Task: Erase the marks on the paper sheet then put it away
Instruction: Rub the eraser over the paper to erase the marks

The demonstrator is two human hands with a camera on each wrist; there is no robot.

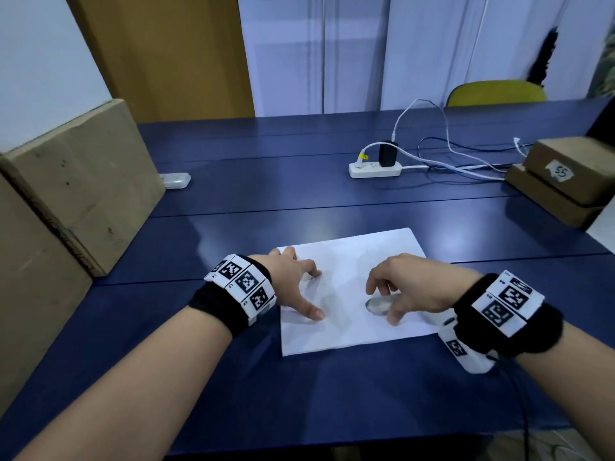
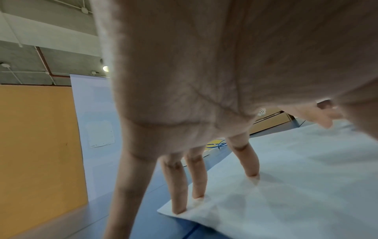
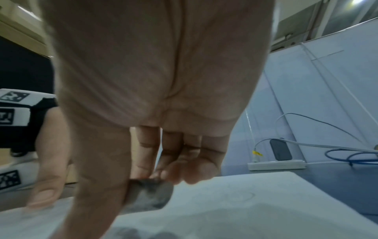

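A white paper sheet [image 1: 349,257] lies flat on the blue table [image 1: 332,394] in front of me. Faint pencil marks [image 3: 243,196] show on it in the right wrist view. My left hand [image 1: 299,287] presses the sheet's left part with spread, straight fingertips [image 2: 180,208]; its thumb rests near the sheet's left edge. My right hand [image 1: 399,291] hovers over the sheet's right half and pinches a grey, smudged eraser [image 1: 377,306] between thumb and fingers. The eraser [image 3: 149,195] touches the paper [image 3: 255,210].
A white power strip [image 1: 374,169] with a black charger and loose cables lies behind the sheet. Large cardboard boxes [image 1: 83,188] stand at the left, and two small stacked ones [image 1: 565,181] at the right. A small white device [image 1: 174,180] lies beside the left boxes.
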